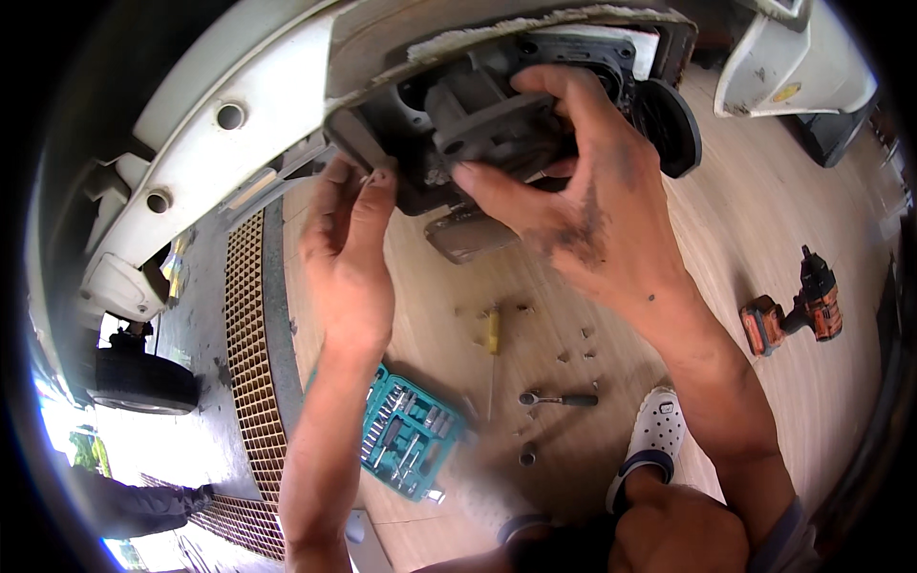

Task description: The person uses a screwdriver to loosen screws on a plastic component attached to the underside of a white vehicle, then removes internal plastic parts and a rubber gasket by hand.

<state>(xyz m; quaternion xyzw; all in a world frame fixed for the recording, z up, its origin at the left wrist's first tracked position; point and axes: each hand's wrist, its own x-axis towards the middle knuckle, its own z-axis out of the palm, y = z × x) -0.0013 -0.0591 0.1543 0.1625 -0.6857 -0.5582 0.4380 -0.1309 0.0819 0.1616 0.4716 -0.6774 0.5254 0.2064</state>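
A dark, greasy cast-metal housing point(501, 129) sits under the vehicle's raised edge, at the top middle. Around its right side my right hand point(597, 191) is closed, thumb below and fingers above, with black smudges on the skin. My left hand point(353, 220) is by the left end of the assembly, its thumb and forefinger pressed together next to a flat dark metal bar point(361, 141). Whatever lies between those fingertips is too small to make out. Just below the housing hangs a dull rectangular plate point(468, 237). Right of it stands a round black cover point(666, 127).
On the wood-look floor lie a yellow-handled screwdriver point(494, 329), a ratchet point(559, 399), a socket point(527, 454) and several small fasteners. An open teal socket case point(411, 435) is at lower left, an orange-black power driver point(798, 304) at right. A floor grate point(250, 325) runs along the left.
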